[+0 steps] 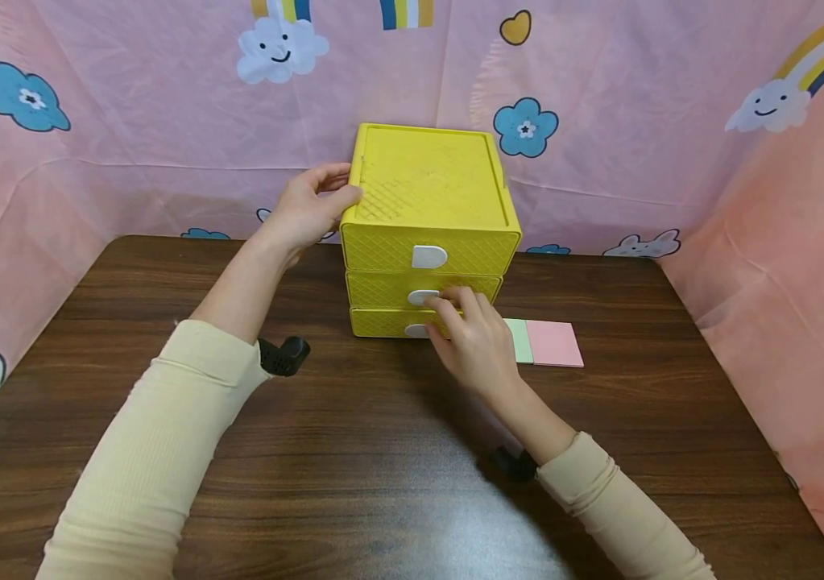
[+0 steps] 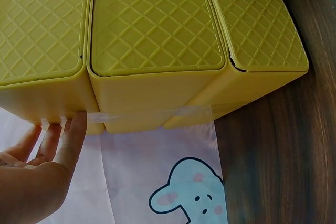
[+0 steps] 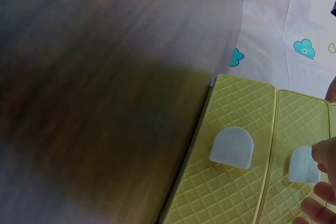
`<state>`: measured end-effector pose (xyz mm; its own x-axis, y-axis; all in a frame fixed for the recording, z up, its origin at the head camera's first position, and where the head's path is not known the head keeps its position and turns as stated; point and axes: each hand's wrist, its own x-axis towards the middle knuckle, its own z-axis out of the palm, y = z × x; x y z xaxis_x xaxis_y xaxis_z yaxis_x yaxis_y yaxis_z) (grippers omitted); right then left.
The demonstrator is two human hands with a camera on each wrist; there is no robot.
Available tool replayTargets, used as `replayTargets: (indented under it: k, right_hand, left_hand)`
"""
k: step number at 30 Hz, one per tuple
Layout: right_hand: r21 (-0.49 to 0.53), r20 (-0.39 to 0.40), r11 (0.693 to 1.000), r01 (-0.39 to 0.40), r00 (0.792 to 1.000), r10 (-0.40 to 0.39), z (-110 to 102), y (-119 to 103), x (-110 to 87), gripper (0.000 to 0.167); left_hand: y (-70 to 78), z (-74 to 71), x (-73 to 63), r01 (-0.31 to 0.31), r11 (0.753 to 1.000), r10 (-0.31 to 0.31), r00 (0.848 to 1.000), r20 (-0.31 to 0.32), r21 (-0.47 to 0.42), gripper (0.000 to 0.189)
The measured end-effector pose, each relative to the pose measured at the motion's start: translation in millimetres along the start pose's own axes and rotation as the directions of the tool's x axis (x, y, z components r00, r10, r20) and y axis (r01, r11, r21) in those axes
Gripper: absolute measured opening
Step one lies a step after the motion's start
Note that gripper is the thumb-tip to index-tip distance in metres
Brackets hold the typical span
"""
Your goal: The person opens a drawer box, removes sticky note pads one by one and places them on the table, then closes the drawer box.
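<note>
A yellow drawer unit (image 1: 426,185) stands at the back of the table, its three drawers closed, each with a white handle. My left hand (image 1: 310,205) rests against the unit's upper left side, thumb at the top edge. In the left wrist view its fingers (image 2: 76,140) lie fairly straight along the side wall, near a strip of clear tape (image 2: 152,114). In front of the drawers, my right hand (image 1: 480,342) has its fingertips right at the middle drawer's handle (image 3: 302,165), overlapping its edge. Thumb and index finger are spread apart there, and part of this hand is cut off in the right wrist view.
To the right of the unit lie a pink paper pad (image 1: 555,344) and a green paper pad (image 1: 520,340), the green one partly behind my right hand. A pink patterned cloth (image 1: 412,80) hangs behind and beside the brown wooden table (image 1: 354,451).
</note>
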<state>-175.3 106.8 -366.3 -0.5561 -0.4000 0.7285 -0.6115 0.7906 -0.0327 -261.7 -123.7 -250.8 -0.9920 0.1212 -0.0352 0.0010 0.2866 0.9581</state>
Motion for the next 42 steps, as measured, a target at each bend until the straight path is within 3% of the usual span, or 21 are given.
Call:
replayTargets:
  k: [24,42]
  right_hand:
    - [-0.005,0.166,0.995,-0.095,0.982,0.095,20.4,-1.0,-19.8,0.029]
    - [-0.073,0.193,0.997,-0.013,0.981,0.027,27.9,-2.4,-14.0,0.019]
  left_hand:
    - [1.1,0.5,-2.2,-0.007,1.0,0.007,1.0,0.001,0.014,0.053]
    - [0.0,0.2,-0.7,-0.004,1.0,0.004,1.0,-0.007,0.022,0.054]
